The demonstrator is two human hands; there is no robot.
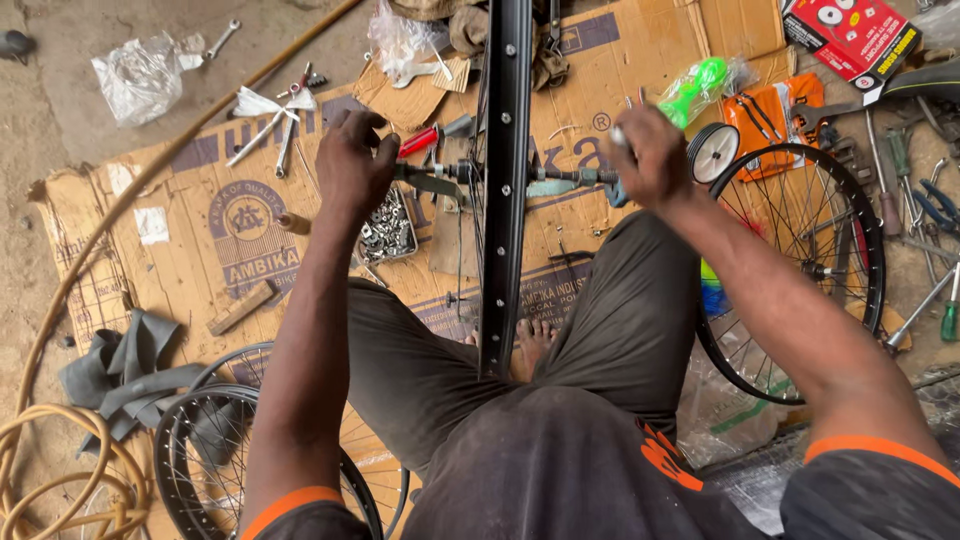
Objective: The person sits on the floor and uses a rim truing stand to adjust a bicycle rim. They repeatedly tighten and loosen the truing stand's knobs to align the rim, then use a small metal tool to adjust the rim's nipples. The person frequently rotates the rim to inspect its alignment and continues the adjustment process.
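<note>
Down on the flattened cardboard (200, 250), the person sits with a black wheel rim (505, 180) standing upright on edge between the knees, just past a bare foot (532, 345). The left hand (352, 165) is curled tight around the axle end (425, 178) on the rim's left side, while the right hand (650, 155) closes on the axle's other end (575, 178) at the right. A tray of small metal nuts (388, 232) sits just beside the left wrist. A spoked wheel (800, 260) lies at the right, more wheels (215, 450) near left.
</note>
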